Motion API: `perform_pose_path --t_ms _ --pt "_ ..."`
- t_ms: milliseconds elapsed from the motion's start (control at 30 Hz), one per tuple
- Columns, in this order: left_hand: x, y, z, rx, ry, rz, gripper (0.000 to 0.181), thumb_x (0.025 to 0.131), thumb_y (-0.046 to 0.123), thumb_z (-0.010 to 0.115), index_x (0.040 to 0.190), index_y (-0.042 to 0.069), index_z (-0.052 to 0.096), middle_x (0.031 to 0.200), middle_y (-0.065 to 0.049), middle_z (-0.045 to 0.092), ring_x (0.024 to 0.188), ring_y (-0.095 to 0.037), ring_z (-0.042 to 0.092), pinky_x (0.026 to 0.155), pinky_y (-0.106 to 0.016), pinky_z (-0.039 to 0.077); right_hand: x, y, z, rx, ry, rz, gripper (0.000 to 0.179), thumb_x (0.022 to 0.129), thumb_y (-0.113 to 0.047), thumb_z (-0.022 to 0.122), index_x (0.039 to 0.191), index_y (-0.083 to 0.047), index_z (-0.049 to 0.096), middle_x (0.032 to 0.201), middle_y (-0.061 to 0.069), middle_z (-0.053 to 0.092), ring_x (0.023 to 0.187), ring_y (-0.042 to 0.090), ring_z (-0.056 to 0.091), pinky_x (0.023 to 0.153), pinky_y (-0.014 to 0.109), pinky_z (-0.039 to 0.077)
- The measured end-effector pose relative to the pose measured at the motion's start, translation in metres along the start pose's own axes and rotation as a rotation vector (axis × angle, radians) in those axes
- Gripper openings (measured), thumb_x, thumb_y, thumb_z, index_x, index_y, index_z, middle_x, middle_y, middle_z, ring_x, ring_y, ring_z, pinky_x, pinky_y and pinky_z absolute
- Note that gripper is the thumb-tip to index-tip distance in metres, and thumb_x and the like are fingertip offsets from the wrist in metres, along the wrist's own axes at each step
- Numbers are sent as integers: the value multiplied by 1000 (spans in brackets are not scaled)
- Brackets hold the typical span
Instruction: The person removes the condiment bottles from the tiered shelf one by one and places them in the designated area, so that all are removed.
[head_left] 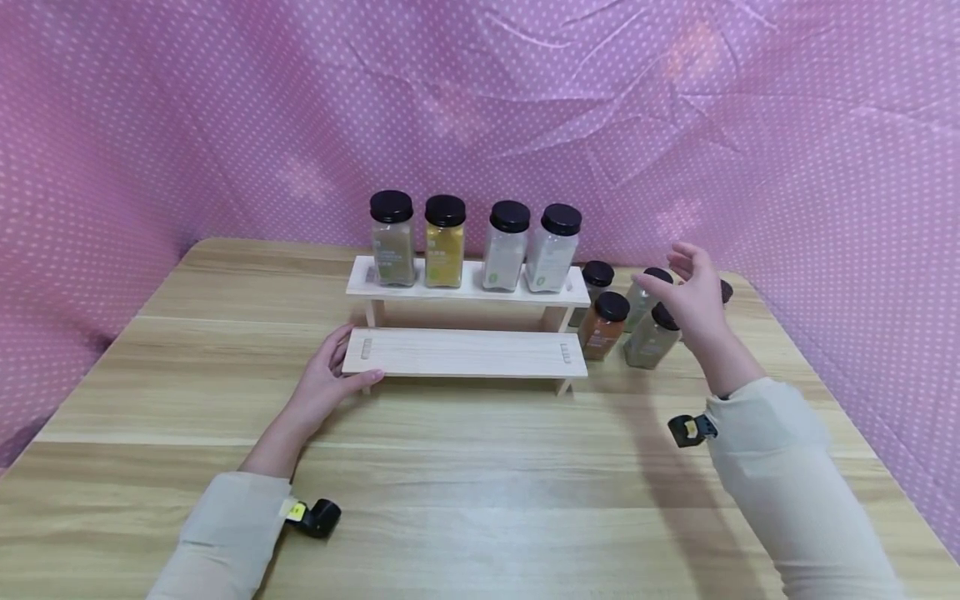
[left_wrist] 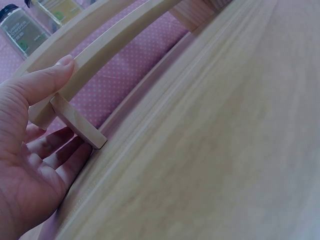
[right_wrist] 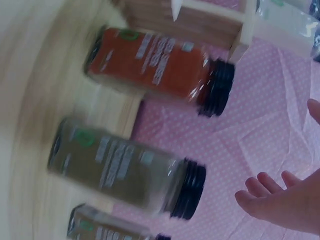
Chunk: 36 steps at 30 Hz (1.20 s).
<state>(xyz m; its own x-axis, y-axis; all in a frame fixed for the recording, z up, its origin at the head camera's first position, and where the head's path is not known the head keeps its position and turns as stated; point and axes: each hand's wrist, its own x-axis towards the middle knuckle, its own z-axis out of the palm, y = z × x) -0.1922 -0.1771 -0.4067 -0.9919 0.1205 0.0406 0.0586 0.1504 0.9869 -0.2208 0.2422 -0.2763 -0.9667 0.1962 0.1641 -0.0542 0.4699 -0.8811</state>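
My left hand (head_left: 324,385) holds the left end of a two-step wooden rack (head_left: 465,353). Its thumb lies on the lower board's front edge, and the other fingers reach behind the short leg (left_wrist: 77,122) in the left wrist view. On the upper step stand a jar of greyish powder (head_left: 394,250), a yellow spice jar (head_left: 444,254) and two jars of white contents (head_left: 504,258), all black-capped. My right hand (head_left: 696,304), fingers spread and bent with nothing in them, is raised over the jars right of the rack, nearest a grey-green spice jar (head_left: 651,343).
Beside the rack's right end stands a red-orange spice jar (head_left: 602,333). A dark-capped jar (head_left: 597,275) and another pale jar (head_left: 643,300) are behind it; one more cap shows past my right hand. A pink dotted cloth (head_left: 465,108) hangs behind the wooden table (head_left: 465,492).
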Motion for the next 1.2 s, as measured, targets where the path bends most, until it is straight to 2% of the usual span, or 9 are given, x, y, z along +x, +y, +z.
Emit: perform_pose_path --t_ms 167,433,600,833,1200 --pt "0 0 -1 -1 3 3 92 70 12 72 137 3 10 135 -19 26 120 -28 28 97 -38 24 1 -11 17 14 -40 -29 74 74 -20 68 131 -1 25 131 17 31 119 27 28 98 36 23" --pt "0 0 0 7 6 0 92 69 12 72 137 3 10 136 -19 24 121 -28 27 98 -38 24 2 -17 43 55 -119 -101 72 73 -20 69 130 0 28 128 17 35 118 26 31 97 37 24" --pt "-1 1 0 7 9 -5 92 69 12 72 137 4 11 136 -19 24 121 -28 26 98 -38 23 4 -20 63 128 -151 -120 71 73 -15 69 129 0 29 128 16 35 117 25 33 97 34 26" --pt "-2 2 1 -2 4 1 91 69 11 72 137 3 11 136 -18 25 120 -28 28 97 -38 25 6 -21 88 269 -130 -109 68 72 -11 70 127 -2 32 120 14 43 109 22 39 94 33 30" --pt "-2 3 0 -5 9 6 91 69 11 72 137 3 11 136 -18 25 121 -27 27 97 -38 24 8 -27 105 276 -53 -128 57 72 -6 68 119 2 39 109 14 48 98 20 45 84 29 39"
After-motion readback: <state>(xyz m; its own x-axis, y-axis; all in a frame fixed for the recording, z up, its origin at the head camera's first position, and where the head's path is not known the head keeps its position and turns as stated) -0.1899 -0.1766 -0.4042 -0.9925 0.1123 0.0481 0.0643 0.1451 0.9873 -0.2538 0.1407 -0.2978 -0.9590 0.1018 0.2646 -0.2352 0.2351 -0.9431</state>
